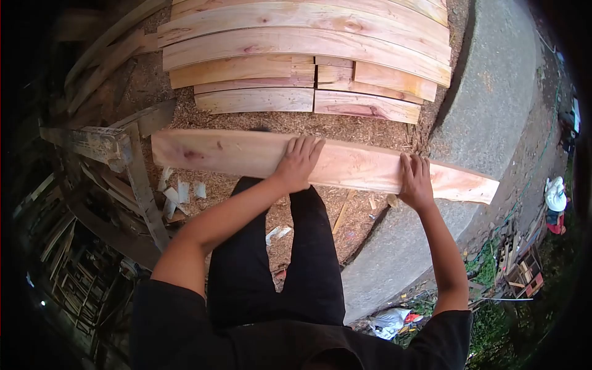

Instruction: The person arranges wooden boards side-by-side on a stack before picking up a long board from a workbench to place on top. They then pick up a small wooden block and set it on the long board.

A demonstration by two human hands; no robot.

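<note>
Holding a long pale plank (246, 157) level in front of me, I have my left hand (298, 163) clamped over its near edge around the middle and my right hand (415, 182) gripping it toward the right end. It hangs crosswise above the sawdust-covered ground (246, 123), just short of the stacked boards (296, 55), with a concrete slab (487, 111) to the right.

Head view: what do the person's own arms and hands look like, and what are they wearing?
Both arms are bare from the short sleeves down. The left hand and right hand are bare too: no gloves, and no watch, ring or wristband shows. The person wears a black short-sleeved shirt and black trousers. No markings or logos are visible on the clothing.
</note>
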